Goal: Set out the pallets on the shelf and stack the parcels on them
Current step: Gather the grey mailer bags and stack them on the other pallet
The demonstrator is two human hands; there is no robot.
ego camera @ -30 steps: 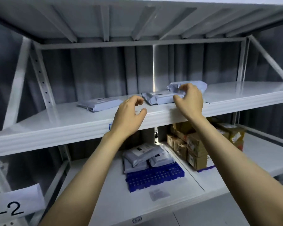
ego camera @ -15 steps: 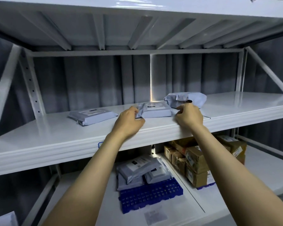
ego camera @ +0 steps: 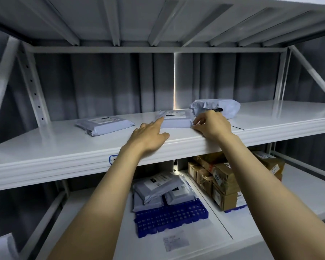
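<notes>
While the left hand [ego camera: 148, 136] rests on the upper shelf [ego camera: 54, 145], fingers loose and forefinger straight against the left corner of the middle parcel [ego camera: 176, 121], the right hand [ego camera: 212, 124] pinches that parcel's right corner between thumb and forefinger, as the head view shows. The parcel lies flat near the shelf's front lip, with no pallet under it. The blue pallet [ego camera: 171, 218] sits on the lower shelf [ego camera: 199, 244], already carrying a loose heap of grey parcels [ego camera: 158, 186].

The risk, as I judge it, is that the slick bag is gripped on one side only, so a lift or pull could swing it round and let it slide over the lip. The lumpy parcel [ego camera: 217, 108] just behind the right hand appears to touch it and could be dragged along. Added to the tilted heap below, the parcel may slide off the pallet.
</notes>
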